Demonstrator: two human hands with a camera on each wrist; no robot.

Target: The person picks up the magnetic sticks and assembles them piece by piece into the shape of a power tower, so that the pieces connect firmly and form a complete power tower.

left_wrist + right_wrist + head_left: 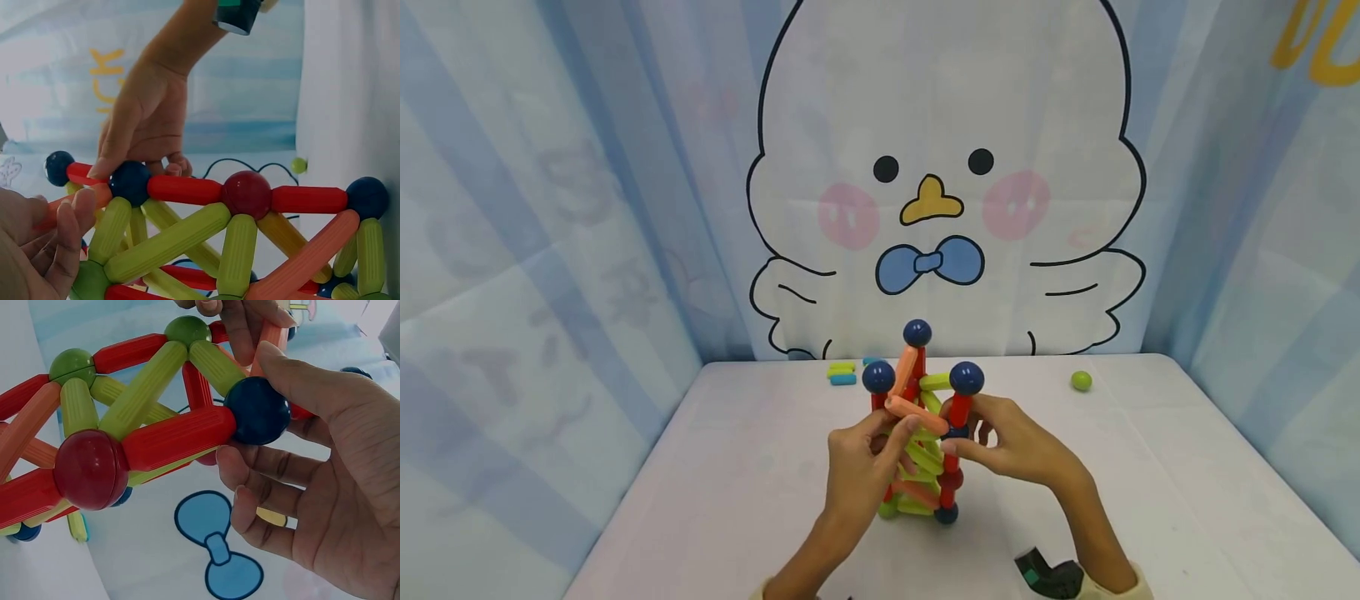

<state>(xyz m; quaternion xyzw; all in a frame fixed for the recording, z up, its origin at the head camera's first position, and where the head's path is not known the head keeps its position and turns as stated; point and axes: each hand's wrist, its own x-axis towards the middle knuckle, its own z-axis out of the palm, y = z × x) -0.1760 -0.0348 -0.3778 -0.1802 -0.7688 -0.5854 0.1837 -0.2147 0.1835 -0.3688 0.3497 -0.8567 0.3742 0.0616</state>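
A tower of magnetic sticks and balls (951, 479) stands upright on the table, with red posts and lime and orange braces. My left hand (861, 471) pinches an orange stick (917, 414) near the tower's upper front. The stick's right end meets a navy ball (257, 410) on the right post; whether it touches is unclear. My right hand (1026, 446) holds the post around that ball, thumb on the near side and fingers beyond. Three navy balls top the posts, including one at upper right (966, 378). A crimson ball (90, 469) joins red sticks lower down.
On the white table (737, 475), loose lime (841, 367) and blue sticks (842, 380) lie behind the tower at left. A lime ball (1081, 381) sits at the back right. Printed curtains surround the table. A black device (1051, 575) is at the right wrist.
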